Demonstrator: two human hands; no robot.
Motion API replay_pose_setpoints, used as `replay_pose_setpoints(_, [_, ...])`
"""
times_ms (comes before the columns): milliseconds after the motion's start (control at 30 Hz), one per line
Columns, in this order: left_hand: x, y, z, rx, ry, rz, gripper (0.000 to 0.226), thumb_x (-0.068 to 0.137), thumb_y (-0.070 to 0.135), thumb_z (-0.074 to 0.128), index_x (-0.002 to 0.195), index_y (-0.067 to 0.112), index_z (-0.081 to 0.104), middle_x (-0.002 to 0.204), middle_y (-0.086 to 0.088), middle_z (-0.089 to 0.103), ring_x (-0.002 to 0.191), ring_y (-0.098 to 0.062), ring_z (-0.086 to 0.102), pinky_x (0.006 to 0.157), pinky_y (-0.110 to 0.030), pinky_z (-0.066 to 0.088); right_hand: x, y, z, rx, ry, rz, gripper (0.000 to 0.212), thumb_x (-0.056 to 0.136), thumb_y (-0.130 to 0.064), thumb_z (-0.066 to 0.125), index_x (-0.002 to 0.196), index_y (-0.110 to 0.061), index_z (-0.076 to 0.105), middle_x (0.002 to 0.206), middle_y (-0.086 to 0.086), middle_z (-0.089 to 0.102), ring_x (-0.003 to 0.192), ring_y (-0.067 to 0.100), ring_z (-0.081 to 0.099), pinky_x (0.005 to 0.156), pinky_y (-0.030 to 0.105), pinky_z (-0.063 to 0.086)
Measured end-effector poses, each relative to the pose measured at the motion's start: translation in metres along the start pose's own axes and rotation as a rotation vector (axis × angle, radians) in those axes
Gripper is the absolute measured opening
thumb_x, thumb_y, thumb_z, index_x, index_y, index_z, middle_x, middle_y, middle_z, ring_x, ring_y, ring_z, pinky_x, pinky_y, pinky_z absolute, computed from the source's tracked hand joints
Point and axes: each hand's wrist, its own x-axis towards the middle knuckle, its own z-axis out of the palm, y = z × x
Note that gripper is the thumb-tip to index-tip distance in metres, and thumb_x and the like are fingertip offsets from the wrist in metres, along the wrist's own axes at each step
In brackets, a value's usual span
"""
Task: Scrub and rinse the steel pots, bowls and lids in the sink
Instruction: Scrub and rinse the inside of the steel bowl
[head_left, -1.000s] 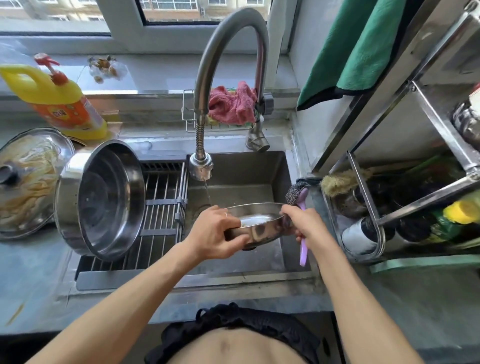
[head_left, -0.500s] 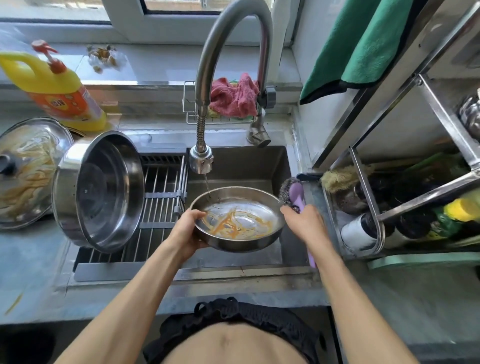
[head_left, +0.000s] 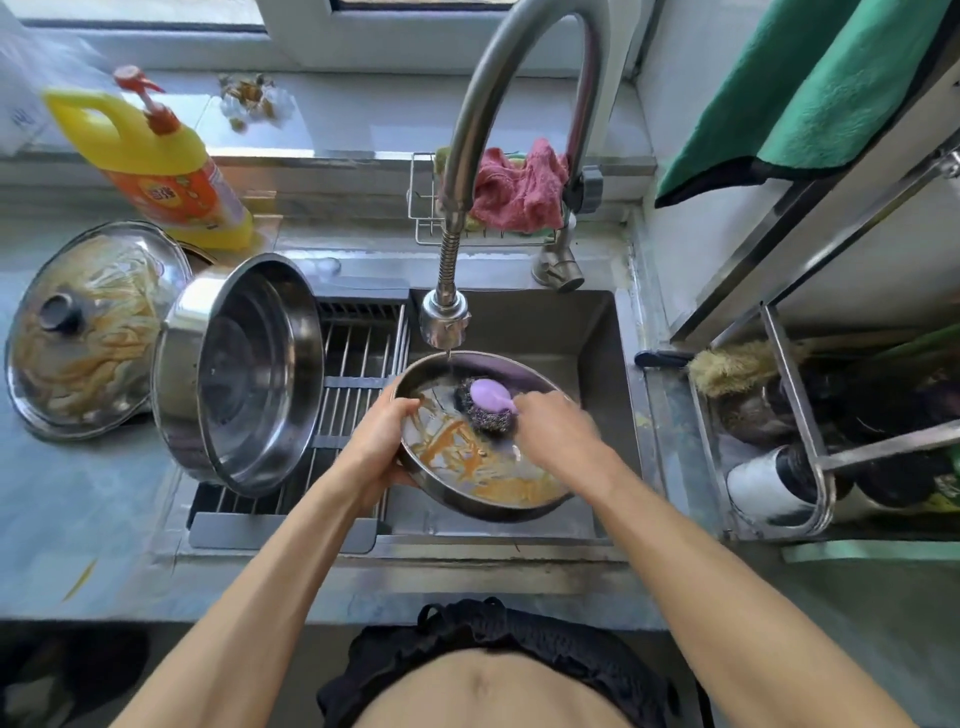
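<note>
Wearing black ruffled waistband at bottom edge; bare midriff, both forearms bare, showing no sleeves.

Grey countertop is carrying a smeared steel lid at nine o'clock, lying dome-up. Yellow detergent bottle is standing at ten o'clock. Steel pot is leaning tilted on the drain rack spanning the sink.

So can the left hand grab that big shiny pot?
Probably yes: the big pot sits on the rack just beside the left hand, nothing between. But that hand grips the bowl, so it must let go first.
</note>
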Motion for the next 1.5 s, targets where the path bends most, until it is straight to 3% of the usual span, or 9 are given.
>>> replay_pose_setpoints(133, [0.008,0.005,0.003,-0.044,0.070,0.032,0.049,0.091,0.007,0.041,0.123,0.039,0.061,0.103,-0.008,0.074,0.070,-0.018,0.071,0.049,-0.029,0.052,0.001,-0.032,0.016,0.152,-0.101,-0.230,0.043,0.086,-0.019,0.058,0.128,-0.031,0.058,0.104,0.006,0.068,0.095,0.031,0.064,0.067,0.031,0.046])
replay_pose_setpoints(333, [0.014,0.009,0.000,-0.018,0.078,0.035,0.054,0.091,0.005,0.041,0.129,0.038,0.060,0.106,-0.005,0.074,0.073,-0.016,0.072,0.053,-0.033,0.056,0.019,-0.017,0.015,0.131,-0.051,-0.261,0.055,0.087,-0.013,0.048,0.136,-0.038,0.051,0.108,0.010,0.066,0.099,0.034,0.060,0.077,0.035,0.051])
replay_pose_setpoints(567, [0.018,0.013,-0.005,0.066,0.136,0.022,0.057,0.092,0.006,0.041,0.122,0.050,0.061,0.091,-0.004,0.074,0.062,-0.018,0.067,0.051,-0.030,0.049,0.020,-0.007,0.018,0.138,-0.056,-0.286,0.064,0.087,-0.003,0.045,0.138,-0.040,0.049,0.105,0.010,0.064,0.091,0.031,0.059,0.064,0.033,0.037])
replay_pose_setpoints(733, [0.019,0.021,-0.005,0.125,0.143,0.063,0.053,0.095,0.003,0.041,0.130,0.040,0.055,0.091,-0.004,0.068,0.061,-0.011,0.065,0.039,-0.024,0.047,0.030,0.006,0.017,0.139,-0.033,-0.211,0.068,0.087,-0.002,0.044,0.141,-0.043,0.046,0.103,0.008,0.066,0.083,0.029,0.059,0.063,0.035,0.043])
replay_pose_setpoints(967, [0.020,0.015,-0.003,0.096,0.140,0.035,0.058,0.089,0.005,0.041,0.122,0.048,0.061,0.105,-0.007,0.074,0.081,-0.026,0.069,0.062,-0.038,0.052,0.024,-0.001,0.017,0.146,-0.047,-0.262,0.069,0.086,0.000,0.044,0.143,-0.038,0.045,0.091,0.008,0.064,0.080,0.029,0.058,0.061,0.038,0.044])
replay_pose_setpoints(1100, [0.021,0.010,-0.008,0.048,0.162,0.057,0.059,0.085,0.002,0.042,0.129,0.037,0.061,0.118,-0.009,0.072,0.098,-0.026,0.070,0.076,-0.042,0.056,0.010,-0.010,0.018,0.191,-0.134,-0.381,0.067,0.087,-0.005,0.047,0.144,-0.041,0.042,0.095,0.006,0.062,0.084,0.027,0.058,0.065,0.036,0.045])
replay_pose_setpoints(1200, [0.016,0.014,-0.005,0.090,0.142,0.055,0.056,0.091,0.000,0.042,0.131,0.036,0.058,0.112,-0.005,0.072,0.085,-0.020,0.070,0.063,-0.033,0.057,0.016,-0.001,0.017,0.137,-0.056,-0.348,0.067,0.089,-0.002,0.045,0.143,-0.040,0.043,0.092,0.006,0.063,0.085,0.027,0.060,0.064,0.037,0.045])
replay_pose_setpoints(1367, [0.016,0.014,-0.010,0.098,0.138,0.081,0.061,0.084,0.002,0.043,0.135,0.033,0.059,0.121,-0.004,0.071,0.102,-0.025,0.071,0.080,-0.045,0.058,0.018,0.003,0.012,0.141,-0.070,-0.382,0.069,0.090,-0.004,0.046,0.144,-0.047,0.038,0.095,0.005,0.065,0.081,0.024,0.060,0.064,0.036,0.046])
replay_pose_setpoints(1500, [0.014,0.011,-0.012,0.022,0.182,0.032,0.056,0.086,-0.001,0.041,0.128,0.030,0.062,0.110,-0.009,0.072,0.086,-0.022,0.071,0.072,-0.039,0.057,0.006,-0.005,0.013,0.095,-0.137,-0.471,0.071,0.091,-0.006,0.047,0.145,-0.049,0.034,0.097,-0.001,0.061,0.083,0.022,0.059,0.064,0.036,0.046])
